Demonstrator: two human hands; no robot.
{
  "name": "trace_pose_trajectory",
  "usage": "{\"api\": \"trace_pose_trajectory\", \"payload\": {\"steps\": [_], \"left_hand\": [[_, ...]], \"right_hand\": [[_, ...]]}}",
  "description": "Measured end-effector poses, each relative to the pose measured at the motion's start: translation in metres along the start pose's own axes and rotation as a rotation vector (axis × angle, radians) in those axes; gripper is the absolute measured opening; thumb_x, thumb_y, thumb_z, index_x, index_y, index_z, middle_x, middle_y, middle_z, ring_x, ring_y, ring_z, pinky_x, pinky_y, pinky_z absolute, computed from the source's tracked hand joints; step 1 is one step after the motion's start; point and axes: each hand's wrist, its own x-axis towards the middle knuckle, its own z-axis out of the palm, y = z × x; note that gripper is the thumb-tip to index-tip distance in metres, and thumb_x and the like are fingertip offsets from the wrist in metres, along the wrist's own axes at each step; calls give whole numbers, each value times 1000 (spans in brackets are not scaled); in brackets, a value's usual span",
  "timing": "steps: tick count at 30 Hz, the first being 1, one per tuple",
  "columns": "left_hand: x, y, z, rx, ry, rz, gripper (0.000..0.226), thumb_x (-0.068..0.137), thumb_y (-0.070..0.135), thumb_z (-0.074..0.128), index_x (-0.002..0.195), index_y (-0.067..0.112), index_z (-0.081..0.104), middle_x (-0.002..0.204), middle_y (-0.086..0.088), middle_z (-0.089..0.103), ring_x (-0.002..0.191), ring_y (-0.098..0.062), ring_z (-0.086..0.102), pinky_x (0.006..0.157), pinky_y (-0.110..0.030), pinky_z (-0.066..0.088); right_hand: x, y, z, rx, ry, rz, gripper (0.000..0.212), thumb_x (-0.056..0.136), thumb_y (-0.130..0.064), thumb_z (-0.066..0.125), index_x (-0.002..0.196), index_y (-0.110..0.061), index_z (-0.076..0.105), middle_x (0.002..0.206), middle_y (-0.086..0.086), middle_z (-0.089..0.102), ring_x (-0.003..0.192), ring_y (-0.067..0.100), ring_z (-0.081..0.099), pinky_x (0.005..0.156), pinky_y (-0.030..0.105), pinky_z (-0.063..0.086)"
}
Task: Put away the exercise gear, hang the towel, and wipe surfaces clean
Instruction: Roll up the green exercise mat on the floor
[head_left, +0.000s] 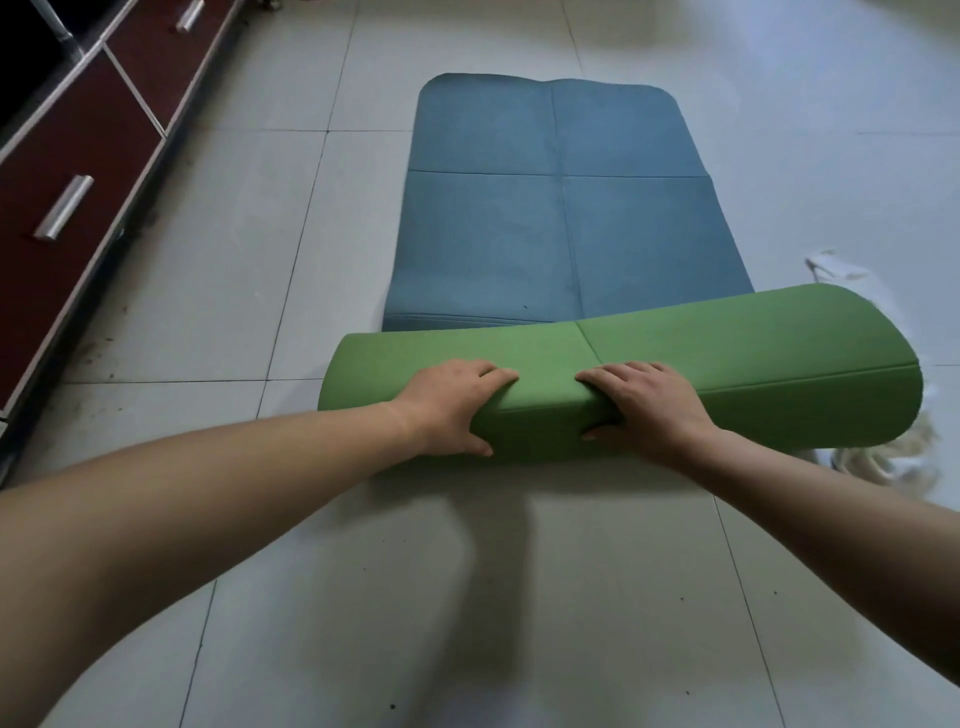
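Reaching out from the near edge over pale grey floor tiles, two bare forearms end at a foam exercise mat, blue on its upper face and green on its underside. The mat lies on the floor with its long axis running straight away from the person, its rounded far end pointing up the frame. Its near end is wound into a thick green roll whose axis lies crosswise, left to right, with the right end a little farther away than the left.

The left hand and the right hand sit close together near the middle of the roll. On each, the fingers are curved over the top of the roll and the thumb presses into its near side, so both hands grip the rolled part.

A crumpled white cloth lies on the floor at the right, partly hidden behind the roll's end. Along the left edge stands a low cabinet with dark red drawer fronts and brushed metal bar handles.
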Motion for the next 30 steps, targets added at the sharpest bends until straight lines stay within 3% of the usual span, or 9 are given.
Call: {"api": "trace_pose_trajectory", "payload": {"steps": [5,11,15,20,25,30], "left_hand": [[-14,-1,-10,-54,47,19,79,72,42,73,140,33,33,135,7,47,121,-18,46,89,-29,41],[-59,-14,-14,-102,-15,47,73,72,37,73,137,34,40,132,9,51,119,-16,48,88,-25,39],[-85,-13,-23,-176,-150,51,74,72,36,76,137,35,40,133,7,53,117,-17,49,87,-22,37],[-71,-23,-42,-199,-245,56,81,68,42,79,138,36,39,132,7,52,116,-14,48,83,-18,32],[-35,-51,-48,-306,-192,8,82,68,45,79,138,38,37,135,10,50,118,-14,48,88,-22,34],[-30,-66,-21,21,58,50,76,84,56,54,147,35,17,153,4,27,137,-19,30,110,-36,28]], "right_hand": [[-13,-6,-10,14,103,-14,62,68,-46,77,121,-20,59,116,3,65,102,28,62,82,36,43],[-31,-51,-16,48,66,-71,56,61,-44,82,108,-19,65,97,3,70,83,29,66,68,34,48],[-48,-74,-33,59,-28,-80,55,72,-51,71,119,-24,58,111,-1,65,98,26,61,74,30,44],[-44,-69,-44,121,-91,-29,72,67,-60,71,130,-32,50,126,-6,59,112,20,55,87,31,44],[-9,-48,-39,224,-71,24,85,67,-58,72,139,-25,40,137,-4,48,120,19,48,96,31,39],[17,-29,-19,152,22,28,82,77,-60,60,145,-26,28,149,-1,34,135,20,33,110,33,23]]}}
